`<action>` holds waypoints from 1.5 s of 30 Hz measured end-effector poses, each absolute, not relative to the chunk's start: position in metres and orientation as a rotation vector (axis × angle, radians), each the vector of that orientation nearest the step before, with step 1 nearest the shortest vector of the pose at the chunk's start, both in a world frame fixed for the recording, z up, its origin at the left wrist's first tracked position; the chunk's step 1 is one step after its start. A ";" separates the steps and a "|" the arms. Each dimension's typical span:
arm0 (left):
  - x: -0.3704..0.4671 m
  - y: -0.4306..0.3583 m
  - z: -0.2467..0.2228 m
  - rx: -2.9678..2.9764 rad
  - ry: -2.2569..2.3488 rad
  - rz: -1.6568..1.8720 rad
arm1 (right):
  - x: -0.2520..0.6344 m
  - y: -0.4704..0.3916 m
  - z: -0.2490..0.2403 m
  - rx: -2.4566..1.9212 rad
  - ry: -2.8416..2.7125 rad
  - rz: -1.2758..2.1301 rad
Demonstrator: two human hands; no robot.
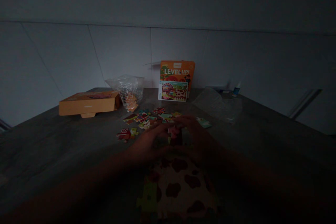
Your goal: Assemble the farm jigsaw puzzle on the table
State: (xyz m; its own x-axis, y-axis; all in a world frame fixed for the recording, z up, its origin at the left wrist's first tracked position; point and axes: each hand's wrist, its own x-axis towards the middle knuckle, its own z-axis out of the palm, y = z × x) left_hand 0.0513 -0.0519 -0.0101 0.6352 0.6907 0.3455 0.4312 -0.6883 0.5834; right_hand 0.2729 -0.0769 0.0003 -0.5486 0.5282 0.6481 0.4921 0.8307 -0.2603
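Nearest: cow-patterned puzzle (181,187). At its far edge, left hand (147,141) and right hand (198,136) arch inward, fingers loosely curved, part-open, around a reddish piece (175,135); too dim to tell whether gripped. Beyond: loose pieces (147,123), then card (173,91) before upright box (178,71).

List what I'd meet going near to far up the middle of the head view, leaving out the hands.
Brown-spotted puzzle section → loose puzzle pieces → picture card → upright orange box → wall.
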 end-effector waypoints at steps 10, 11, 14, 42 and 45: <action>0.054 -0.051 -0.007 2.269 1.011 0.905 | 0.308 -0.046 0.004 -1.255 -1.978 -0.181; 0.054 -0.051 -0.007 2.257 1.019 0.913 | 0.318 -0.039 0.004 -1.448 -1.941 -0.183; 0.055 -0.050 -0.005 2.244 1.027 0.931 | 0.346 -0.020 0.001 -1.994 -1.963 -0.062; 0.052 -0.049 -0.010 2.253 1.055 0.919 | 0.302 -0.048 0.016 -1.330 -1.623 1.100; 0.051 -0.050 -0.011 2.302 0.962 0.886 | 0.292 -0.055 0.013 -1.279 -1.656 1.167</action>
State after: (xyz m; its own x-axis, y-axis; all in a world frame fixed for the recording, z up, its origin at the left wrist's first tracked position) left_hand 0.0512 -0.0496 -0.0107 0.5409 0.7529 0.3750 0.4354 -0.6321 0.6410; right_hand 0.2919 -0.0553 0.0127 -0.2403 0.9705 0.0174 0.3097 0.0937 -0.9462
